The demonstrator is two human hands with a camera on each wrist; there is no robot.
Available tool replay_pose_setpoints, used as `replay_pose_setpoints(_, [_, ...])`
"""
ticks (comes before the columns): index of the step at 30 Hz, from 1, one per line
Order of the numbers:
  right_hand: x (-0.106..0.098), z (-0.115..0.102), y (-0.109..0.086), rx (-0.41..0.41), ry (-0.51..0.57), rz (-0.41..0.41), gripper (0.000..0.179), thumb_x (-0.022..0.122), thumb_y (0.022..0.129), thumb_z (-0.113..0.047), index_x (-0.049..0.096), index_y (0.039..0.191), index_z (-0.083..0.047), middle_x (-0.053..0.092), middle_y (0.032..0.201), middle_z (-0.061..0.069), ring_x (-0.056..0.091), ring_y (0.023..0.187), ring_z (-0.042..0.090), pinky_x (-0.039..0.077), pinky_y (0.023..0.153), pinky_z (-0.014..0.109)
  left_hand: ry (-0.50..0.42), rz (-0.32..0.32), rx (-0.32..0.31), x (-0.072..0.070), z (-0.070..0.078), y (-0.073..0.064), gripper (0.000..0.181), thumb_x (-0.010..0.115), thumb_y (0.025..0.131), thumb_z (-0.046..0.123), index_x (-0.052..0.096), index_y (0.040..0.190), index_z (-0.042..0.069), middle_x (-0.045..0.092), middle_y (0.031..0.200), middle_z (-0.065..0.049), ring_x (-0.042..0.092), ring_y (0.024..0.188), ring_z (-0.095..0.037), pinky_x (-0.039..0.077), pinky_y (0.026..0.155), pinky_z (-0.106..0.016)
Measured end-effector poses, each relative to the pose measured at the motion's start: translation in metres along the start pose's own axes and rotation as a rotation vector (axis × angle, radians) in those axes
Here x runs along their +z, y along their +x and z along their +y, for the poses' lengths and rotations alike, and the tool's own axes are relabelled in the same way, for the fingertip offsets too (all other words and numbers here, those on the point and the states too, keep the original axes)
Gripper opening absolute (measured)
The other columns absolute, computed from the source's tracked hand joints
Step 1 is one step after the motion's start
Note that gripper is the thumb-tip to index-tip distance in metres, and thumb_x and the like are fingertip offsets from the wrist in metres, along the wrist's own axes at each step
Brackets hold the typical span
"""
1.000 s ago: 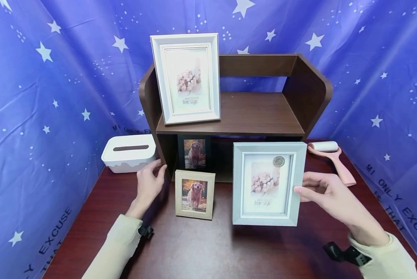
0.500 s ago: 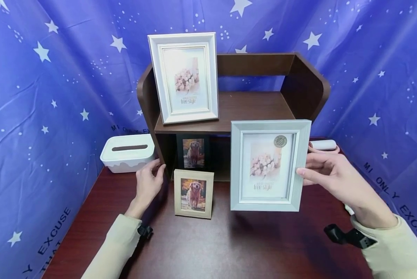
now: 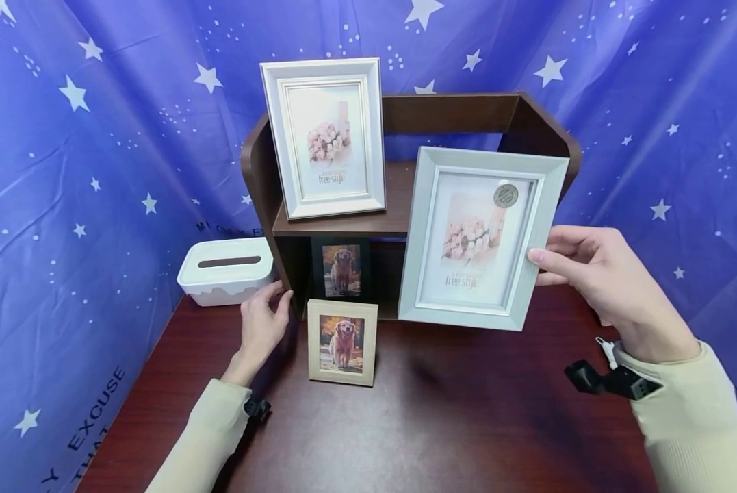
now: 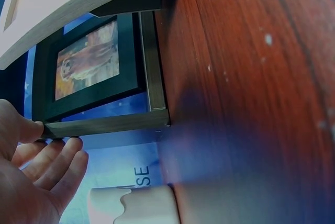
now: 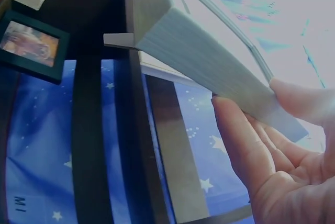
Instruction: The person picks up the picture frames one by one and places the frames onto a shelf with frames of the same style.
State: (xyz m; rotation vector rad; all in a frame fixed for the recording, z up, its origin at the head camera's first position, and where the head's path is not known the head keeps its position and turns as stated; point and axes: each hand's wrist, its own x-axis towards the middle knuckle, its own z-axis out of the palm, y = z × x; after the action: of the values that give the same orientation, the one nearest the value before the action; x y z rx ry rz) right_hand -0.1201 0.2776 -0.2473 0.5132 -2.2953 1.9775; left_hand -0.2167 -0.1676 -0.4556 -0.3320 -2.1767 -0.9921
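My right hand (image 3: 602, 274) pinches the right edge of a grey-white picture frame (image 3: 543, 239), thumb in front and fingers behind. The frame is in the air, slightly tilted, before the right part of the brown two-tier shelf (image 3: 460, 113). With my left hand (image 3: 262, 329) I hold the front edge of the shelf's left side panel (image 4: 104, 124), thumb on one face and fingers on the other. A white picture frame (image 3: 377, 137) stands on the top tier at left. Below it stands a black picture frame (image 3: 341, 299), and a beige picture frame (image 3: 314, 342) stands on the table in front.
A white tissue box (image 3: 226, 277) sits left of the shelf on the dark red table (image 3: 436, 438). A small white item (image 3: 607, 350) lies near my right wrist. Behind everything hangs a blue star-printed curtain (image 3: 128, 103).
My right hand has raised the grey-white picture frame from low over the table to the upper tier's height, and the frame has tilted. The left hand stays on the shelf.
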Motion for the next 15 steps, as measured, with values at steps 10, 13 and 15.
replay_pose_setpoints(10, [-0.003,-0.024,0.015,0.065,0.029,0.044,0.023,0.064,0.09,-0.001,0.066,0.113,0.001,0.071,0.094,0.014,0.07,0.074,0.024,0.055,0.066,0.031,-0.008,0.026,0.027,0.0,-0.002,-0.002,0.02,0.073,0.081,0.003,0.07,0.098,-0.006,0.07,0.087,-0.016,0.066,0.076,-0.029,0.05,0.069,-0.043])
replay_pose_setpoints(13, [-0.005,-0.031,0.019,0.072,0.022,0.068,0.021,0.066,0.089,-0.002,0.068,0.11,0.0,0.071,0.091,0.015,0.07,0.071,0.025,0.055,0.059,0.032,-0.009,0.028,0.036,0.001,-0.004,-0.002,0.021,0.073,0.081,0.003,0.069,0.099,-0.006,0.07,0.087,-0.016,0.066,0.077,-0.03,0.051,0.07,-0.043])
replay_pose_setpoints(15, [-0.006,-0.035,0.022,0.046,0.032,0.076,0.021,0.066,0.089,-0.001,0.067,0.109,0.002,0.071,0.09,0.016,0.07,0.071,0.027,0.055,0.057,0.034,-0.009,0.029,0.041,0.002,-0.004,-0.001,0.021,0.073,0.081,0.003,0.069,0.099,-0.006,0.07,0.088,-0.017,0.066,0.077,-0.03,0.051,0.07,-0.044])
